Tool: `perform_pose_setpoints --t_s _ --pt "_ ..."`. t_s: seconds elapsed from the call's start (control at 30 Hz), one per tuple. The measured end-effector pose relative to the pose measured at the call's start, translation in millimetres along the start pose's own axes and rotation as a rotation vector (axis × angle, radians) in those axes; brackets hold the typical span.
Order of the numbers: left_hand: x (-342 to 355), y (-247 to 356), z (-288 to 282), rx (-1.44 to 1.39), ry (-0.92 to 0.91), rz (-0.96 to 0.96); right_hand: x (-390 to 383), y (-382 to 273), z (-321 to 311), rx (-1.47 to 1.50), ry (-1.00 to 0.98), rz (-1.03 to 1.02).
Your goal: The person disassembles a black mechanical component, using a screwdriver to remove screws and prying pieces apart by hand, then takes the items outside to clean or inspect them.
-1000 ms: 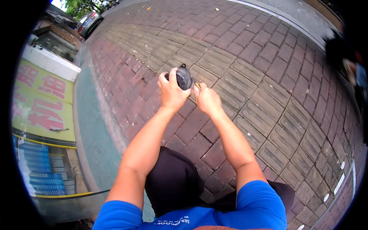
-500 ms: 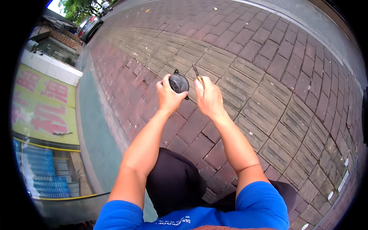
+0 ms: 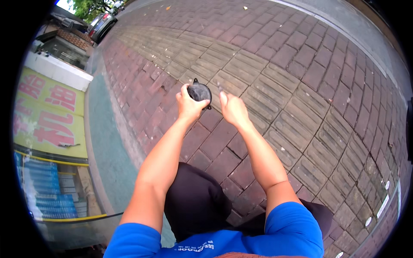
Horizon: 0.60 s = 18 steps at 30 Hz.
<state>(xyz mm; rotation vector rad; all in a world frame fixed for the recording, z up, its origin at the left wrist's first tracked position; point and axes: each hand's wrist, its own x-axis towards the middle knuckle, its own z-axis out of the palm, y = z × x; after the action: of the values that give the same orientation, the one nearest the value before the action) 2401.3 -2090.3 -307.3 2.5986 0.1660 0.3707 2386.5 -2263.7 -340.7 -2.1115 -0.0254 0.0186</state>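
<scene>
My left hand point(image 3: 189, 105) grips a round black part point(image 3: 199, 92) with a small holed lug at its top and another at its bottom, perhaps a cover. The thumb lies along its lower edge and the fingers wrap its left side. Close by on the right, my right hand point(image 3: 235, 109) is closed round the handle of a small knife point(image 3: 219, 87). Its narrow blade points up and away from me, smeared by motion. A short gap separates blade and black part, and most of the handle is hidden in my fist.
Below my hands lies reddish brick paving point(image 3: 214, 140) with a band of ribbed yellowish tiles point(image 3: 275, 101) across it. At left stand a yellow-green sign point(image 3: 51, 112) and a glass case point(image 3: 56, 189) with blue packages. A grey car point(image 3: 102, 26) is parked far left.
The knife blade, sharp before, is now blurred, and my right hand has shifted slightly down. My left hand still holds the black part, nearly in the same place.
</scene>
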Motion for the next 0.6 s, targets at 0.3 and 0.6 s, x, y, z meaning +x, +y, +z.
perform_pose_setpoints --t_s 0.3,0.6 --pt "6 -12 7 -0.133 -0.055 -0.065 22 57 37 -0.136 -0.181 0.126" --pt "23 -52 -1 -0.472 -0.197 -0.584 28 92 21 0.126 -0.152 0.179"
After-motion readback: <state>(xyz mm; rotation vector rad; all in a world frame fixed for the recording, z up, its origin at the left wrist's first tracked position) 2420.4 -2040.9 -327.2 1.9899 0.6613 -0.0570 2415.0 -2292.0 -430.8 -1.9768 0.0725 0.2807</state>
